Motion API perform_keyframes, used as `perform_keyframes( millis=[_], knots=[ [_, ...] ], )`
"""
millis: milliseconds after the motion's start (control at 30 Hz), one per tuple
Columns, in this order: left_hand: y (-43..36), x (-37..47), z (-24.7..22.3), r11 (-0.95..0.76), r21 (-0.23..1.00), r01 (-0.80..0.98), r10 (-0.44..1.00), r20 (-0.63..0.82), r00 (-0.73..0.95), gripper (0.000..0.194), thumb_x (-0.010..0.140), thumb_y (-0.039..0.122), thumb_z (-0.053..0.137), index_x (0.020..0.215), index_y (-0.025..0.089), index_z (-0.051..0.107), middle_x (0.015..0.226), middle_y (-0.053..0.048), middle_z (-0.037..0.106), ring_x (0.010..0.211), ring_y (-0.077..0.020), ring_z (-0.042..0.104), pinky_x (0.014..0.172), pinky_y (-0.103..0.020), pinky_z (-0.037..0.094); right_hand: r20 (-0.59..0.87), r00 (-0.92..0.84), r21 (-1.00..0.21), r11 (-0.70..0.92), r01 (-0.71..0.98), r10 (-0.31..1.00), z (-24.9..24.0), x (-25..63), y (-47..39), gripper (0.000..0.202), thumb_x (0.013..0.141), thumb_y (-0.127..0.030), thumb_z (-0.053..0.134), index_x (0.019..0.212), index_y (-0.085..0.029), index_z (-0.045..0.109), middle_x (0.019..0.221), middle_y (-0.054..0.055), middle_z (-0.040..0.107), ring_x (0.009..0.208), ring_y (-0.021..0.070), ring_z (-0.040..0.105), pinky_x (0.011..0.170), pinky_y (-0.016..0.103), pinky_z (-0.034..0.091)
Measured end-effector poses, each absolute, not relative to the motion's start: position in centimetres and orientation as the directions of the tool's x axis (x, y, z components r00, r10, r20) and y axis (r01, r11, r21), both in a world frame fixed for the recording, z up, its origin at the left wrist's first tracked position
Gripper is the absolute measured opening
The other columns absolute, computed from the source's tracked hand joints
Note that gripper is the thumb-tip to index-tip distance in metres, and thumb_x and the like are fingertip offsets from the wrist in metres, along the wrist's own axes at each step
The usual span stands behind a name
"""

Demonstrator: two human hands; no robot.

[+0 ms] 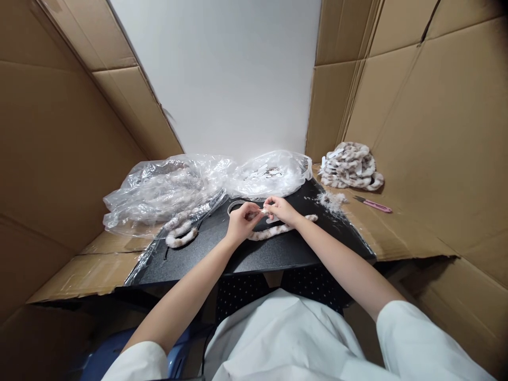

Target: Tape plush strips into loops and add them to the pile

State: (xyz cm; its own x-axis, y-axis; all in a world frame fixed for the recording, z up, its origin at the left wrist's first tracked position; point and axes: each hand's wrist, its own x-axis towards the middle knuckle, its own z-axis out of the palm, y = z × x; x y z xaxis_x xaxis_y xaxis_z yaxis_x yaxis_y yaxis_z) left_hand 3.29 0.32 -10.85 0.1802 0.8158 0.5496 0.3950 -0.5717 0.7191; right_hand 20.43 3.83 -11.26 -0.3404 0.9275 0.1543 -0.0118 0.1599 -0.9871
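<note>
Over the middle of the black table, my left hand (pixel 243 219) and my right hand (pixel 281 209) meet with fingers pinched. Between their fingertips is the end of a fluffy white-and-brown strip (pixel 273 231). The rest of this strip curves under my right wrist and lies on the table, its other end poking out to the right. A small white tag (pixel 272 218) shows just below my right fingers. Beside my left hand, a thin pale curved band (pixel 234 205) stands out; how it joins the strip is hidden.
Two clear plastic bags (pixel 159 193) with fluffy pieces stand along the back. One fluffy loop (pixel 181 238) lies at the left. On the right are a heap of fluffy loops (pixel 351 166), pink-handled thread snips (pixel 375 205) and white fluff scraps (pixel 332 202). Cardboard walls (pixel 416 132) enclose both sides.
</note>
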Motion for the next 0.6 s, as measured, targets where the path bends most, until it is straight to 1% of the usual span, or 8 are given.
perform_keyframes(
  millis=[100,200,267,333,400,467,533,600],
  knots=[
    [0.5,3.2,-11.0,-0.617,0.674,0.405,0.783,0.575,0.237,0.027,0.069,0.032,0.076,0.089,0.020,0.064,0.079,-0.003,0.071,0.063,-0.0128,0.060,0.061,-0.023,0.044,0.122,-0.339,-0.993,0.116,-0.038,0.933,-11.2,20.5,3.7,0.021,0.075,-0.034,0.065,0.077,-0.018,0.051,0.044,-0.007,0.055,0.041,0.0075,0.048,0.050,0.020,0.039],
    [0.4,3.3,-10.8,-0.639,0.652,0.408,0.765,0.596,0.244,0.019,0.074,0.032,0.072,0.084,0.019,0.063,0.068,0.000,0.067,0.052,-0.0092,0.052,0.053,-0.021,0.040,0.088,-0.343,-0.994,0.062,-0.085,0.935,-11.0,20.5,3.7,0.021,0.073,-0.032,0.066,0.077,-0.018,0.051,0.045,-0.007,0.055,0.042,0.0068,0.048,0.049,0.019,0.037],
    [0.3,3.4,-10.7,-0.619,0.688,0.380,0.783,0.578,0.230,0.017,0.077,0.032,0.069,0.084,0.018,0.062,0.062,0.002,0.064,0.047,-0.0078,0.047,0.050,-0.021,0.038,0.061,-0.354,-0.991,0.014,-0.135,0.933,-10.8,20.4,3.7,0.022,0.071,-0.031,0.067,0.075,-0.017,0.051,0.047,-0.007,0.055,0.042,0.0061,0.047,0.048,0.019,0.035],
    [0.4,3.5,-10.6,-0.558,0.777,0.293,0.830,0.521,0.200,0.023,0.075,0.035,0.071,0.086,0.018,0.060,0.064,0.001,0.066,0.049,-0.0084,0.050,0.051,-0.021,0.039,0.036,-0.359,-0.983,-0.032,-0.182,0.933,-10.6,20.4,3.7,0.023,0.068,-0.030,0.069,0.074,-0.017,0.051,0.049,-0.007,0.054,0.043,0.0054,0.046,0.047,0.018,0.033],
    [0.7,3.6,-10.6,-0.438,0.888,0.137,0.894,0.414,0.173,0.036,0.069,0.039,0.076,0.092,0.018,0.058,0.069,0.000,0.068,0.055,-0.0117,0.058,0.054,-0.023,0.045,0.013,-0.352,-0.974,-0.067,-0.214,0.936,-10.4,20.4,3.7,0.023,0.067,-0.028,0.070,0.073,-0.017,0.051,0.050,-0.008,0.052,0.043,0.0047,0.044,0.047,0.018,0.032],
    [1.1,3.6,-10.6,-0.260,0.965,-0.032,0.951,0.261,0.165,0.047,0.067,0.048,0.076,0.096,0.018,0.056,0.070,-0.001,0.067,0.059,-0.0161,0.064,0.056,-0.026,0.050,-0.002,-0.336,-0.968,-0.086,-0.235,0.942,-10.3,20.5,3.8,0.022,0.067,-0.027,0.070,0.073,-0.016,0.052,0.050,-0.008,0.051,0.043,0.0040,0.042,0.046,0.018,0.032],
    [1.6,3.6,-10.7,-0.058,0.988,-0.140,0.978,0.084,0.192,0.048,0.073,0.060,0.065,0.093,0.017,0.057,0.067,-0.002,0.066,0.056,-0.0179,0.065,0.053,-0.028,0.050,-0.007,-0.324,-0.964,-0.092,-0.249,0.946,-10.3,20.6,3.9,0.021,0.068,-0.026,0.070,0.072,-0.016,0.052,0.051,-0.008,0.051,0.043,0.0037,0.042,0.047,0.018,0.032],
    [2.0,3.4,-10.7,0.114,0.980,-0.164,0.966,-0.071,0.249,0.051,0.081,0.066,0.050,0.082,0.016,0.057,0.064,-0.004,0.065,0.049,-0.0162,0.062,0.047,-0.026,0.048,-0.007,-0.326,-0.962,-0.095,-0.255,0.945,-10.4,20.7,3.9,0.021,0.068,-0.027,0.070,0.072,-0.016,0.053,0.052,-0.008,0.052,0.043,0.0038,0.042,0.047,0.018,0.032]
  ],
)
